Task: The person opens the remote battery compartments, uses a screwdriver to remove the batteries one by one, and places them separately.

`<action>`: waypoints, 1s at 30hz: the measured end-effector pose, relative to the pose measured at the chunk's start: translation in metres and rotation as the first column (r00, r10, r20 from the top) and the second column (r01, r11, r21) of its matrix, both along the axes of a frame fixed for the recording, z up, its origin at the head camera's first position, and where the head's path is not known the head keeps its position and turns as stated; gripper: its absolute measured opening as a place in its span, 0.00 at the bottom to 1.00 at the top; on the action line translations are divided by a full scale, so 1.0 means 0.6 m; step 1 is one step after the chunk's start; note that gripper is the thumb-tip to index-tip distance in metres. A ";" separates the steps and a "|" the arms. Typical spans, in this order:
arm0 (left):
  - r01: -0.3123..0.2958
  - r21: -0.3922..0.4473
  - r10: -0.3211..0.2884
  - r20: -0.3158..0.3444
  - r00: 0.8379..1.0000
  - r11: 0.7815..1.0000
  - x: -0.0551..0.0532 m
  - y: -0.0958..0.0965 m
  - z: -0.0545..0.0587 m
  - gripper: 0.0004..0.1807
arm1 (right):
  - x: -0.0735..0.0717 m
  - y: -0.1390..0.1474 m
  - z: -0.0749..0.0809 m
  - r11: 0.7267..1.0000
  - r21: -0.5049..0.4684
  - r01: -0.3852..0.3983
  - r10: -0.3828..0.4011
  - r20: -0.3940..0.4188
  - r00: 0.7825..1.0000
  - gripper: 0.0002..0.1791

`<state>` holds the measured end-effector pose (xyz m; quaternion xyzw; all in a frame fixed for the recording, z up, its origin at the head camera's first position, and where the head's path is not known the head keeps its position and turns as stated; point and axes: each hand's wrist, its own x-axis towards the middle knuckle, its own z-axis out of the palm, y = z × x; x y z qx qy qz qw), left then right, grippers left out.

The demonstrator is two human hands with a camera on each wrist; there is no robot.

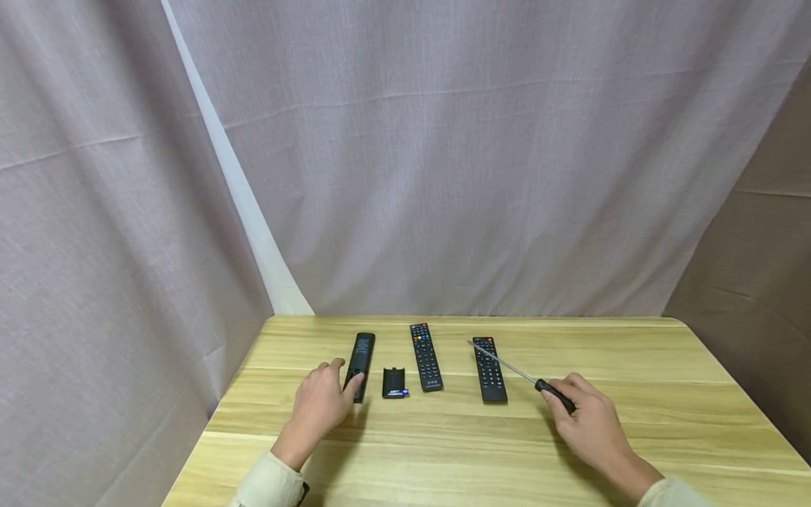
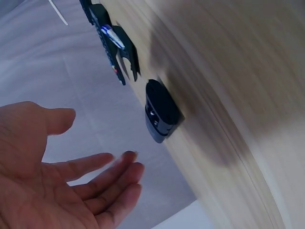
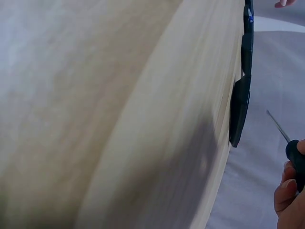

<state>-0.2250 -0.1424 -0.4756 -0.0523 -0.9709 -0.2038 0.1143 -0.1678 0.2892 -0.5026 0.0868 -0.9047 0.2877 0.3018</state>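
My left hand hovers at the left remote control, fingers spread and apart from it in the left wrist view. That remote lies back side up on the table, with its battery compartment uncovered at the near end. Just right of it is a black battery cover bearing a small blue-and-white cylinder that looks like a battery. My right hand grips the black handle of a screwdriver, its shaft pointing up and left across the right remote control in the head view.
Between the cover and the right remote lies another black remote control, buttons up. The right remote also has its buttons up. Behind the table's far edge hangs a grey curtain, with more cloth at both sides.
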 end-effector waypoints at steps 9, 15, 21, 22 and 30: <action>0.056 0.109 -0.046 -0.088 0.995 0.993 0.003 0.007 -0.001 0.22 | 0.004 0.011 0.007 0.999 -0.012 0.049 -0.049 0.029 0.998 0.07; 0.086 0.132 -0.063 -0.167 0.984 0.988 -0.001 0.007 -0.009 0.16 | -0.001 0.019 0.011 0.996 0.011 0.084 -0.085 0.045 0.995 0.08; 0.092 0.159 -0.060 -0.190 0.980 0.983 -0.004 0.006 -0.014 0.14 | -0.003 0.028 0.010 0.992 0.045 0.122 -0.124 0.049 0.991 0.09; 0.092 0.164 -0.061 -0.189 0.980 0.982 -0.004 0.006 -0.015 0.14 | -0.003 0.030 0.010 0.990 0.053 0.129 -0.132 0.062 0.989 0.10; 0.086 0.171 -0.057 -0.170 0.984 0.982 -0.005 0.005 -0.020 0.14 | -0.012 0.047 0.006 0.973 0.115 0.198 -0.215 0.159 0.964 0.15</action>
